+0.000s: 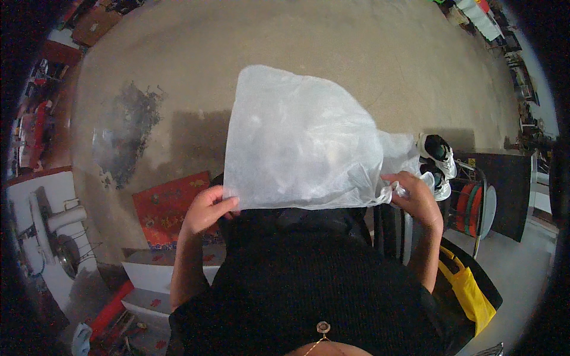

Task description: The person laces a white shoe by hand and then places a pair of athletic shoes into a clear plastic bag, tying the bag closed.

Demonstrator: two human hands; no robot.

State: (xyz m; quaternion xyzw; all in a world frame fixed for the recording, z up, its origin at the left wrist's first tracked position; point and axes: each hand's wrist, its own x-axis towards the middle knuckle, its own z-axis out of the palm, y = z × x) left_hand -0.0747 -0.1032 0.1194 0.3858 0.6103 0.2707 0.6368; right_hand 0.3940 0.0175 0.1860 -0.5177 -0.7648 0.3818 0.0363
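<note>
A white, semi-translucent bag [303, 138] of thin sheet material is spread in front of me, hiding much of my lap. My left hand [208, 208] pinches its lower left corner between thumb and fingers. On the other side, my right hand [412, 196] grips a bunched, twisted part of the same bag. A loose flap of white material shows past the right hand, close to the shoes. Whether anything lies inside the bag, I cannot tell.
White-and-black sneakers [438, 167] stand at the right, by a rack of round discs [472, 209]. A yellow bag [472, 296] lies on a dark seat. To the left are a red printed box [173, 211], white boxes [156, 271] and a white fan-like appliance [67, 240].
</note>
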